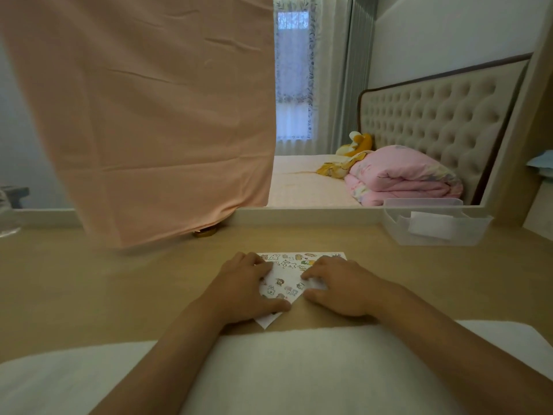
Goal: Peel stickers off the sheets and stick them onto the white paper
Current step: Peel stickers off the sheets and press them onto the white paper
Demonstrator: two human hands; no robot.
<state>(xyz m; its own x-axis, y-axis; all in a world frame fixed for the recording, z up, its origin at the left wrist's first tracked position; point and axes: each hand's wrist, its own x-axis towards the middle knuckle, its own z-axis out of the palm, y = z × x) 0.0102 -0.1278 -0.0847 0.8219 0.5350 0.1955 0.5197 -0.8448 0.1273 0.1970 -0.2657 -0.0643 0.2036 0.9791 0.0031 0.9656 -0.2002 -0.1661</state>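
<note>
Sheet (284, 284) lies on the surface (119, 280). Left hand (248, 290) presses flat on its left side; right hand (341, 290) curls at its right, perhaps pinching. If the pressing slackens, the sheet could lift and crease.

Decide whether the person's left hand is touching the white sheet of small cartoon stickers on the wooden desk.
Touching. The head view shows the left hand resting on the white sticker sheet, fingers covering its left edge.

Peach cloth (143, 115) hangs upper left. Lace-curtained window (294, 79) top centre, dim daylight. Tufted headboard (434, 115), folded pink quilt (404, 175) right; tan desk (89, 280) below.
</note>
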